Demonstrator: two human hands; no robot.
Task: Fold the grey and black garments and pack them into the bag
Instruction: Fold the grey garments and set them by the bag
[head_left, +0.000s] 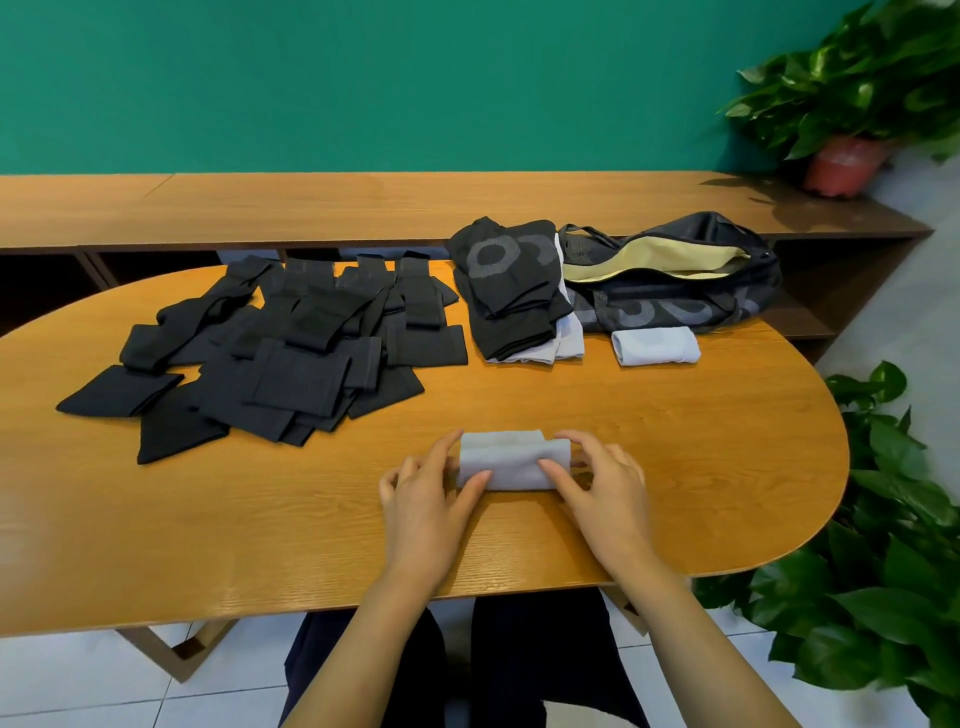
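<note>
Folding step: grey garment, near done; packing to follow.
Counter (701, 441); black pile (270, 353) left; bag (675, 280) unzipped, back right; grey garment (506, 460) near-centre, ends gripped by left hand (426, 499) and right hand (608, 493), fingers (441, 448) curled. Next, likely: lift without losing the fold.

1. The folded grey garment (506, 460) is showing a plain pale grey.
2. The pile of garments (291, 353) is lying in solid black.
3. The stack (506, 275) is displaying grey rings on black.
4. The bag (670, 306) is showing black mesh, grey rings and a pale yellow lining.
5. The table (675, 441) is showing orange-brown wood grain.
</note>
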